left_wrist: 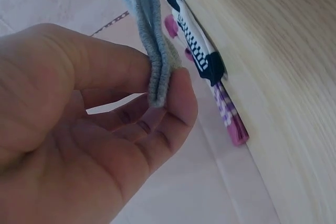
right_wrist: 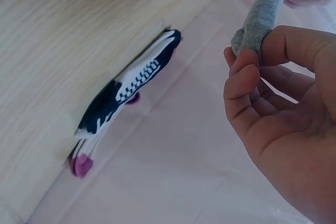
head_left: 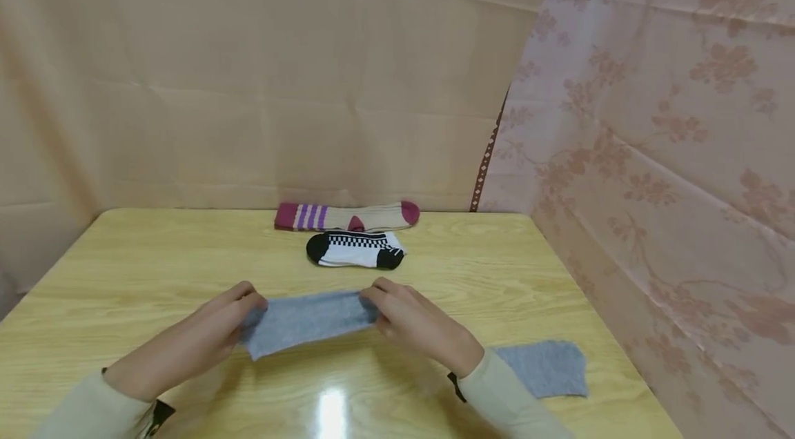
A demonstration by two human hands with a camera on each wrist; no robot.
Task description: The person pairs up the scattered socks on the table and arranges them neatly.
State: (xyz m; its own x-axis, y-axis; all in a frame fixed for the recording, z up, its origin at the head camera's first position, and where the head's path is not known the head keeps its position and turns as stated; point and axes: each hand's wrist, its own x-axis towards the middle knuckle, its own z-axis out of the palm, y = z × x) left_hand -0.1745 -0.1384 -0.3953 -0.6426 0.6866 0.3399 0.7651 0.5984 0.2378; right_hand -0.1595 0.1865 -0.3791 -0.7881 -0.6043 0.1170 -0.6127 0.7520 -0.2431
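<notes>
Both hands stretch a grey sock (head_left: 310, 320) sideways above the table. My left hand (head_left: 219, 325) pinches its cuff end between thumb and fingers; the left wrist view shows the ribbed double edge of the cuff (left_wrist: 155, 72) in that pinch. At the other end my right hand (head_left: 416, 322) grips the sock between thumb and forefinger, and a small bunch of cloth (right_wrist: 247, 40) shows at the fingertips in the right wrist view. A second grey sock (head_left: 546, 368) lies flat on the table, partly hidden behind the right forearm.
On the wooden table (head_left: 155, 266), black and white checkered socks (head_left: 354, 250) lie beyond the hands. Behind them, beige socks with purple stripes and maroon ends (head_left: 348, 216) rest by the back edge. A beige curtain (head_left: 279, 80) hangs behind, a flowered curtain (head_left: 671, 149) at right.
</notes>
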